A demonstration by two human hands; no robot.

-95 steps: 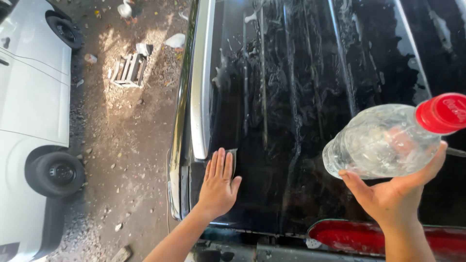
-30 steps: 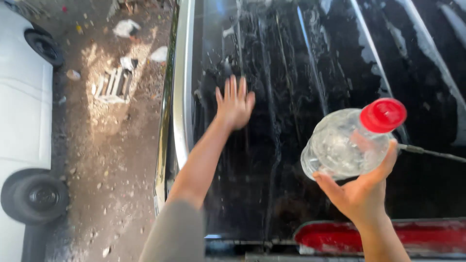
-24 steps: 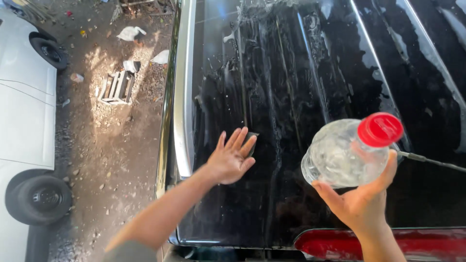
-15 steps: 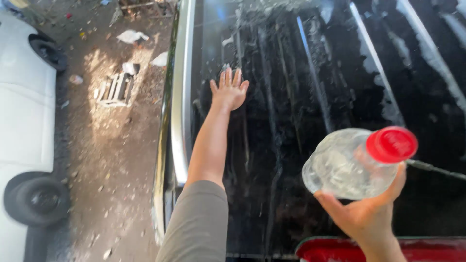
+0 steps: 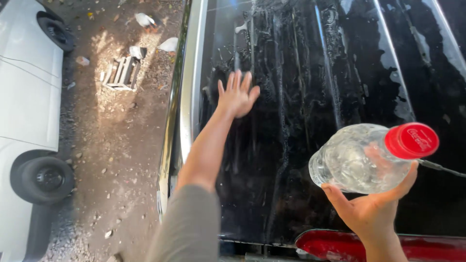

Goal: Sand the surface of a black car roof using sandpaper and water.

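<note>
My left hand (image 5: 237,93) lies flat, fingers spread, on the wet black vehicle roof (image 5: 310,63), arm stretched forward near the roof's left side. Soapy streaks run along the ribbed panel around it. My right hand (image 5: 371,211) grips a clear plastic bottle (image 5: 357,157) with a red cap (image 5: 411,140), held tilted on its side above the roof at the lower right. The bottle looks mostly empty, with droplets inside.
A silver roof rail (image 5: 187,97) runs along the roof's left edge. A red tail light (image 5: 388,245) shows at the bottom. Far below on the dirt ground stand a white car (image 5: 26,97), a small wooden crate (image 5: 122,73) and scattered litter.
My left hand has been sliding back and forth over the wet roof, now reaching far forward. The bottle in my right hand has stayed at the lower right, shifting only slightly.
</note>
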